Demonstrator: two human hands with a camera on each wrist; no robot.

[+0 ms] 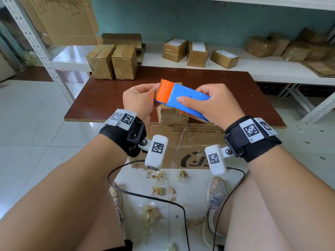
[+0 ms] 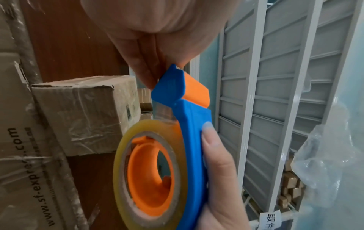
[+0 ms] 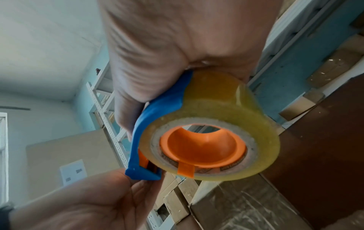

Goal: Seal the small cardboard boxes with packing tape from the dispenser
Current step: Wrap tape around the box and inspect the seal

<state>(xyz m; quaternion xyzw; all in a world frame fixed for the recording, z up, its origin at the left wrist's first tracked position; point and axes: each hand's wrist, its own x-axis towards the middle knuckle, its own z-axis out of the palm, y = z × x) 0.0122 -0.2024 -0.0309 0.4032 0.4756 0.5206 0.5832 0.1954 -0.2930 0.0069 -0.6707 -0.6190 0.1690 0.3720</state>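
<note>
Both our hands meet on the tape dispenser [image 1: 181, 98] in the head view: our right hand [image 1: 210, 105] wraps its blue body, our left hand [image 1: 139, 100] pinches at the orange cutter end, above a small cardboard box [image 1: 172, 115] on the brown board [image 1: 101, 98]. From the left wrist, we see our fingertips [image 2: 145, 74] pinched at the serrated tip, the tape roll [image 2: 151, 171] below. From the right wrist, our palm grips the blue frame beside the yellowish roll.
</note>
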